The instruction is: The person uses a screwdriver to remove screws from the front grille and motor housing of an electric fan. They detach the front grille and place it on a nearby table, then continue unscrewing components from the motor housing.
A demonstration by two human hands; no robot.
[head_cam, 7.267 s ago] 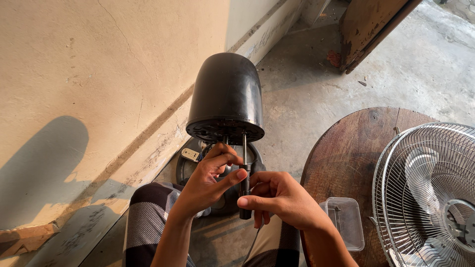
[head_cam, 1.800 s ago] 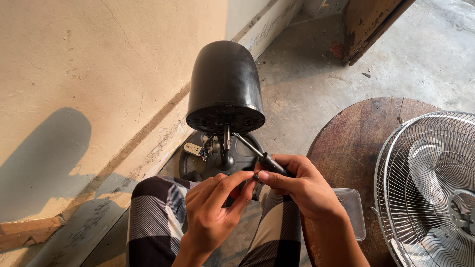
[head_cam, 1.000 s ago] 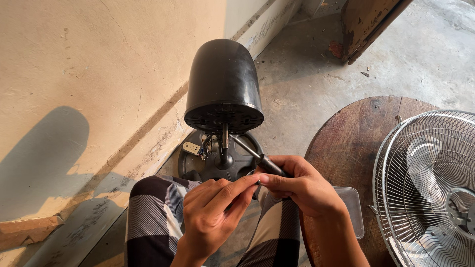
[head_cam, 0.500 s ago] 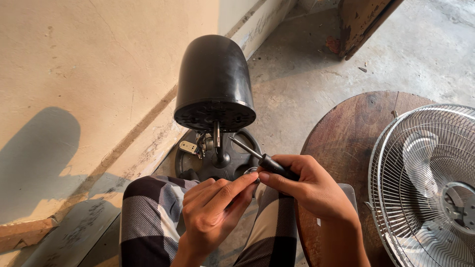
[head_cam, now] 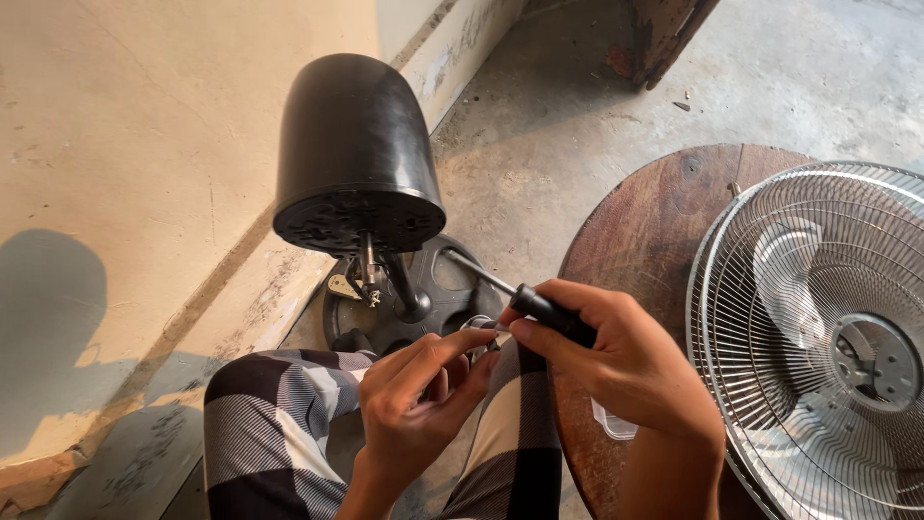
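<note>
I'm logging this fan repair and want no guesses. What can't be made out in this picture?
- Small metal part at the left hand: mostly hidden by fingertips.
- Black-handled screwdriver: its grip is covered by the right hand.
- Clear plastic container: hidden behind the right wrist.
- Wire fan grille: cut off by the edge.

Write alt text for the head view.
The right hand holds a black-handled screwdriver beside the left hand, which pinches a small metal part, below a black fan motor housing. A wire fan grille lies on a round wooden table.

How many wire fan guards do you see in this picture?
1. The wire fan guard lies on the round wooden table at the right, beside the right hand. Another could be hidden outside the frame.
</note>
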